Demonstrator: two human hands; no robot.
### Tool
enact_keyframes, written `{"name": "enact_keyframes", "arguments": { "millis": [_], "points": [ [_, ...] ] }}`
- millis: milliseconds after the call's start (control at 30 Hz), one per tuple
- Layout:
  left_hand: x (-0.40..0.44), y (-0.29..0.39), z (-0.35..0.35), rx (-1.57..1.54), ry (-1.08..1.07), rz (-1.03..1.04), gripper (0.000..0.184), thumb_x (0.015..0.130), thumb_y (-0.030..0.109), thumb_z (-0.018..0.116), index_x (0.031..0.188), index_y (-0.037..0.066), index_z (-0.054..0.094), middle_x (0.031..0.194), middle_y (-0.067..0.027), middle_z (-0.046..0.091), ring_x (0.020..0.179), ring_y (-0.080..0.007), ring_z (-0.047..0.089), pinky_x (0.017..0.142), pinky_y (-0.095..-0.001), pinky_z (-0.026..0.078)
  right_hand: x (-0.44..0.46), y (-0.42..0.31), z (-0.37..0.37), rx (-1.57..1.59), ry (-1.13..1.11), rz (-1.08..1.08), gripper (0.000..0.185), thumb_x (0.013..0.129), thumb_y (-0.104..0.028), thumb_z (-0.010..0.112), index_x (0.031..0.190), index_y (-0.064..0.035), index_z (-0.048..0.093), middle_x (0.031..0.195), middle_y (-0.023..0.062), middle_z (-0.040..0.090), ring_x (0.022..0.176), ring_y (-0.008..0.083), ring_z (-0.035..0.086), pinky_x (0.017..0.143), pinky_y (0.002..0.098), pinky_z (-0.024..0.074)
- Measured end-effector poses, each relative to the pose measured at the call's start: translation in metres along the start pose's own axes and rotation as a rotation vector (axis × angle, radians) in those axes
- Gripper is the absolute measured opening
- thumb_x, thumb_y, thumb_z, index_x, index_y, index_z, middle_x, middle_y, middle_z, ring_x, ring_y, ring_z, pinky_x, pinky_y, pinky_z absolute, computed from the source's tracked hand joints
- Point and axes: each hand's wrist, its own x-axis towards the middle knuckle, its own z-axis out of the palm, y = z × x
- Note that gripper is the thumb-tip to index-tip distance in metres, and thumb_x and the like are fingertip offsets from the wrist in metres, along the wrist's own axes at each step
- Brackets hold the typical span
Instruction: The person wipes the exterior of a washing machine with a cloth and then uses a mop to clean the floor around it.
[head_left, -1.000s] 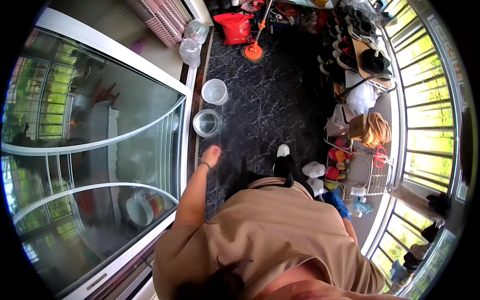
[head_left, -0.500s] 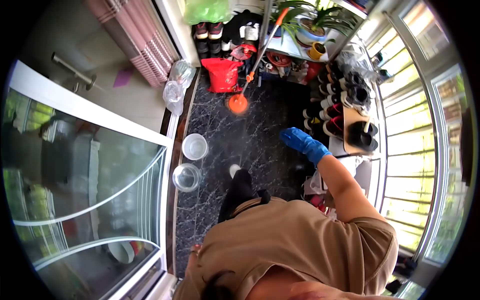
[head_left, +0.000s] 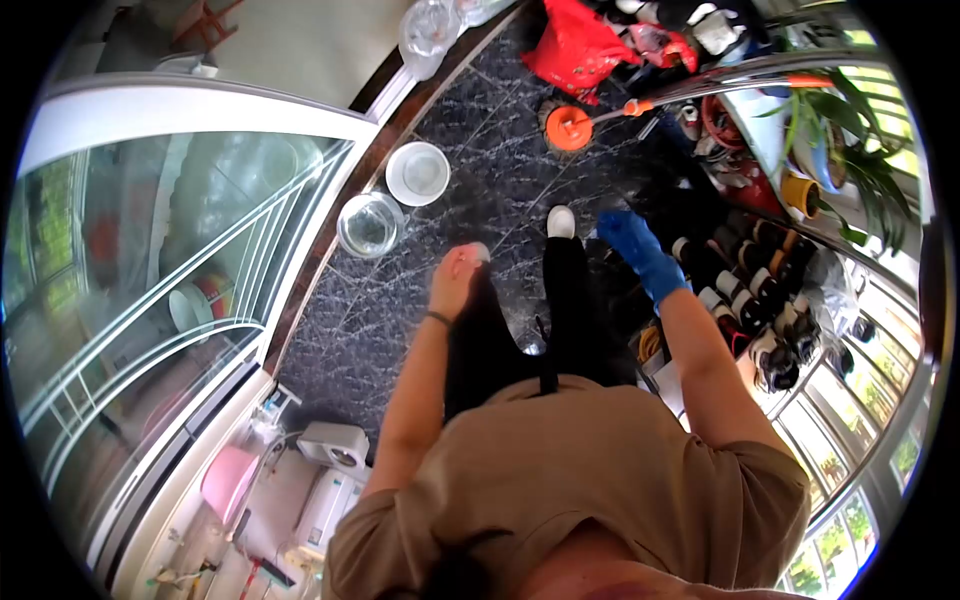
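My left hand (head_left: 457,280) is bare and hangs in front of my left leg, its fingers loosely stretched and slightly smeared, with nothing seen in them. A blue glove (head_left: 660,275) covers my right hand (head_left: 630,240), which is held out low to the right of my legs. Its fingers look bunched together, and I cannot make out anything inside them. Neither hand touches the things around it. Left of my feet, a white round tub (head_left: 418,173) and a clear round tub (head_left: 370,225) stand side by side on the dark marbled floor (head_left: 340,320).
A long-handled tool with an orange round head (head_left: 569,128) leans ahead, near a red bag (head_left: 578,50). Rows of shoes (head_left: 745,300) line the right side, below potted plants (head_left: 835,150). A glass sliding door (head_left: 200,230) bounds the left; a pink basin (head_left: 230,484) is behind it.
The view has turned, so the tool, plants and shoes appear farther right. My left hand has come into view forward of my body. The gloved hand stays out to the right.
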Motion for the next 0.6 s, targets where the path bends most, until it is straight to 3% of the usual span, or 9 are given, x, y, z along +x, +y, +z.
{"name": "enact_keyframes", "arguments": {
  "millis": [33,100,167,233,367,467,500,567,600],
  "points": [
    [0.000,-0.019,0.001,0.004,0.000,-0.031,0.025,0.095,0.018,0.051,0.114,0.003,0.055,0.099,-0.0047,0.062,0.089,-0.0127,0.060,0.077,-0.0238,0.046,0.022,0.011,0.016,-0.071,-0.034,-0.068,0.027,0.082,-0.018,0.068,0.105,-0.0048,0.066,0.098,0.0127,0.068,0.091,0.0186,0.064,0.081,0.0309,0.0498],
    [0.006,-0.055,0.013,-0.014,0.229,-0.090,0.024,0.094,0.018,0.052,0.113,0.003,0.056,0.100,-0.0047,0.062,0.089,-0.0125,0.060,0.077,-0.0235,0.046,0.084,0.008,0.025,0.349,-0.281,0.223,0.030,0.081,-0.010,0.069,0.109,-0.0008,0.063,0.103,0.0101,0.067,0.093,0.0145,0.062,0.082,0.0285,0.0489],
    [0.002,-0.081,0.005,-0.219,0.377,-0.356,0.023,0.093,0.019,0.055,0.109,0.003,0.057,0.098,-0.0042,0.062,0.089,-0.0113,0.060,0.075,-0.0231,0.047,0.131,0.037,0.082,0.462,-0.301,0.180,0.032,0.083,-0.006,0.066,0.113,0.0008,0.060,0.103,0.0098,0.065,0.090,0.0126,0.060,0.080,0.0270,0.0488],
    [-0.009,-0.150,-0.022,-0.091,0.427,-0.481,0.020,0.092,0.019,0.056,0.105,0.004,0.058,0.095,-0.0038,0.062,0.085,-0.0107,0.060,0.071,-0.0235,0.047,0.176,0.061,0.137,0.814,-0.210,0.221,0.030,0.084,-0.005,0.064,0.113,0.0006,0.059,0.097,0.0101,0.065,0.084,0.0144,0.059,0.078,0.0269,0.0490],
    [-0.025,-0.236,-0.045,-0.207,0.543,-0.739,0.019,0.095,0.019,0.051,0.105,0.003,0.056,0.097,-0.0049,0.063,0.081,-0.0133,0.061,0.067,-0.0240,0.048,0.295,0.145,0.288,0.823,-0.077,0.015,0.027,0.086,-0.007,0.060,0.112,-0.0004,0.058,0.095,0.0108,0.063,0.083,0.0178,0.059,0.078,0.0284,0.0490],
    [-0.024,-0.275,-0.048,-0.152,0.550,-0.845,0.019,0.095,0.018,0.049,0.106,0.003,0.056,0.098,-0.0061,0.062,0.081,-0.0151,0.063,0.069,-0.0249,0.049,0.359,0.176,0.376,0.913,0.029,0.054,0.025,0.088,-0.011,0.055,0.110,0.0001,0.058,0.100,0.0112,0.061,0.089,0.0216,0.059,0.081,0.0316,0.0491],
    [-0.028,-0.285,-0.049,-0.156,0.540,-0.861,0.019,0.096,0.018,0.049,0.106,0.003,0.056,0.098,-0.0063,0.062,0.082,-0.0152,0.062,0.069,-0.0251,0.049,0.381,0.162,0.377,0.929,-0.029,0.280,0.026,0.088,-0.011,0.054,0.111,-0.0009,0.058,0.103,0.0131,0.060,0.091,0.0227,0.059,0.082,0.0336,0.0490],
    [-0.030,-0.309,-0.054,-0.124,0.500,-0.859,0.019,0.096,0.017,0.049,0.106,0.003,0.057,0.098,-0.0062,0.062,0.082,-0.0150,0.062,0.070,-0.0250,0.049,0.414,0.138,0.385,0.934,-0.091,0.525,0.026,0.088,-0.012,0.053,0.112,-0.0019,0.058,0.107,0.0150,0.060,0.094,0.0238,0.060,0.082,0.0356,0.0490],
    [-0.029,-0.313,-0.054,-0.094,0.468,-0.839,0.020,0.096,0.017,0.049,0.107,0.004,0.057,0.098,-0.0061,0.062,0.083,-0.0149,0.062,0.070,-0.0249,0.049,0.423,0.128,0.379,0.521,-0.063,0.302,0.027,0.089,-0.015,0.051,0.113,-0.0040,0.058,0.109,0.0172,0.060,0.098,0.0268,0.059,0.084,0.0375,0.0479]
  ]
}}
